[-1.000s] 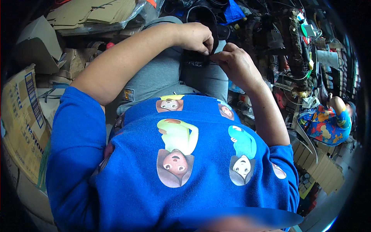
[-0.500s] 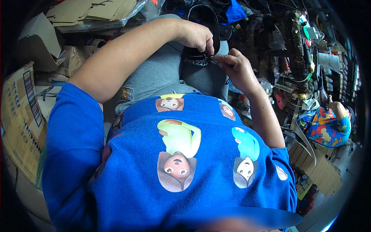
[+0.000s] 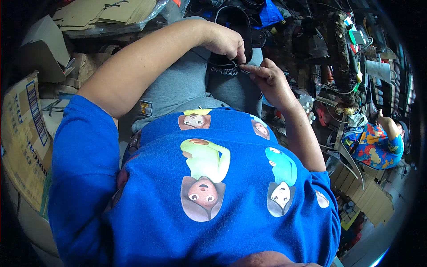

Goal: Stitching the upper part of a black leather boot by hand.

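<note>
Left hand (image 3: 226, 42) angled down over black item (image 3: 235, 20); right hand (image 3: 272, 80), index extended.

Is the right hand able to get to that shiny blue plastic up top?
Probably yes: nothing clearly blocks the way between the right hand and the shiny blue plastic, though that hand is busy right by the black item.

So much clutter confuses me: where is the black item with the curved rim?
The black item is at the head view's top centre, partly covered by the left hand, with a blue sheet to its right.
</note>
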### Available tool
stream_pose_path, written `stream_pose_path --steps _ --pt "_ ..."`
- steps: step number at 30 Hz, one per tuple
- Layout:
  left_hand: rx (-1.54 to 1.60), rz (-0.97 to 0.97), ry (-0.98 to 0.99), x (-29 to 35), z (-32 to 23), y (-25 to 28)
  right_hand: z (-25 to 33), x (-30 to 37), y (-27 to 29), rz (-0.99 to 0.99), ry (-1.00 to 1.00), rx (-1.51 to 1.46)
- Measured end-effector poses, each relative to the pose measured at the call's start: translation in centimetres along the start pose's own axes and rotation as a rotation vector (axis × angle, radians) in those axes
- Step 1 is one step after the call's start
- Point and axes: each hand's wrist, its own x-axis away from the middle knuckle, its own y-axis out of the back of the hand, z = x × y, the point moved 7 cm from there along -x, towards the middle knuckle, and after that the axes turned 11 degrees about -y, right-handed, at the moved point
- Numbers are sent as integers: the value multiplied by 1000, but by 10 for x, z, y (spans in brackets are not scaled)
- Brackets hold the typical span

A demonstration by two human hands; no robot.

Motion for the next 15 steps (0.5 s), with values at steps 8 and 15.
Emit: stream_pose_path --steps 8,15 --pt "39 -25 -44 1 -1 -1 -3 6 -4 -43 46 23" --pt "-32 11 -24 0 -7 0 16 3 3 -12 22 171"
